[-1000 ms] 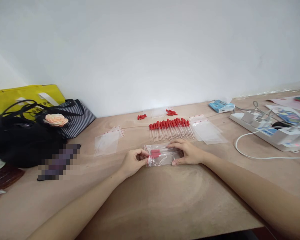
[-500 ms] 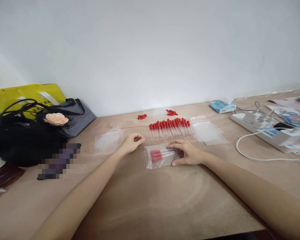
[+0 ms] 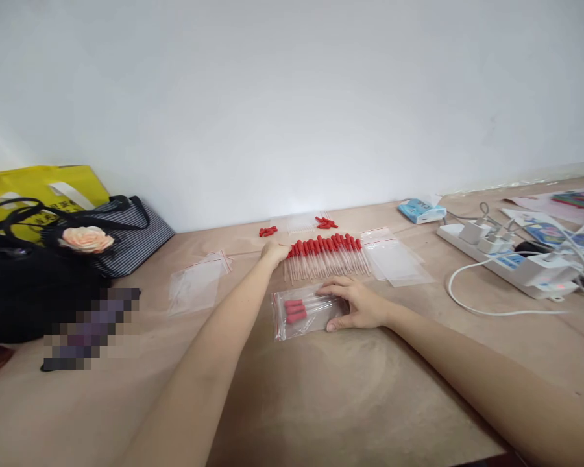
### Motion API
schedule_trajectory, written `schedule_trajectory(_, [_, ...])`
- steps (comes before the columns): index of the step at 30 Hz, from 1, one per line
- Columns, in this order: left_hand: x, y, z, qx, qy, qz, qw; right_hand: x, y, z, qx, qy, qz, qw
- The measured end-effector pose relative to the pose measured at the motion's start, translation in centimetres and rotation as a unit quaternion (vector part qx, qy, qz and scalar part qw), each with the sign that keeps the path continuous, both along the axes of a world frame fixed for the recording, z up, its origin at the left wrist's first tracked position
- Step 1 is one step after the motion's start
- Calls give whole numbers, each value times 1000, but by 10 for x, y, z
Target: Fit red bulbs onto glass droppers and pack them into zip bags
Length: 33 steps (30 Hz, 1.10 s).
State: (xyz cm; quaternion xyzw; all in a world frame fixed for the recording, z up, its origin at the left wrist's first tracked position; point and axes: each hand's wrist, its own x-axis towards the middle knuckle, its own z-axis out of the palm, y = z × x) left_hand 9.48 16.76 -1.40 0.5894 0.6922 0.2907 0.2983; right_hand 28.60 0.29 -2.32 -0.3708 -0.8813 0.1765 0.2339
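A clear zip bag (image 3: 292, 329) with three red-bulbed droppers inside lies flat near the middle of the table. My right hand (image 3: 357, 305) rests over its right end, fingers curved and spread apart with the thumb on the bag. Behind the bag is a row of several red-bulbed droppers (image 3: 326, 256). At the left end of this row my left hand (image 3: 276, 253) reaches with its fingertips at the first red bulb. Its fingers look closed together, and whatever is between them is too small to make out.
Flat clear bags lie at the left (image 3: 197, 285) and right (image 3: 394, 259). Small red bulbs (image 3: 267, 231) sit at the back. A white power strip (image 3: 511, 263) with cables is at the right; a striped bag (image 3: 136, 237) stands at the left.
My left hand has moved forward from beside the zip bag to the left end of the dropper row. My right hand stays on the bag. The whole view has shifted slightly.
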Motion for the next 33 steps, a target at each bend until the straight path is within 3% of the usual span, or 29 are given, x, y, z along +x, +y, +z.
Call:
schedule_trajectory(3, [-1, -4, 5, 12, -35, 8, 999, 0, 0, 1, -1, 1, 0, 1000])
schedule_trajectory(7, [-17, -20, 23, 73, -111, 25, 991, 0, -1, 1, -6, 2, -3, 1000])
schedule_trajectory(12, [-60, -66, 38, 160, -237, 61, 956, 0, -1, -1, -2, -3, -5, 1000])
schedule_trajectory(16, [-89, -111, 30, 192, -330, 81, 921, 0, -1, -1, -7, -4, -7, 1000])
schedule_trajectory(19, [-96, -134, 20, 191, -404, 95, 889, 1, -1, -2, -6, -6, -10, 1000])
schedule_trajectory(26, [-84, -143, 6, 181, -457, 115, 863, 1, -1, -4, 2, -6, -13, 1000])
schedule_trajectory(30, [-80, -146, 2, 176, -449, 109, 869, 1, -1, -4, 5, -4, -10, 1000])
schedule_trajectory(33, [-80, -152, 2, 140, -344, 51, 927, 0, -1, -4, 5, -3, -11, 1000])
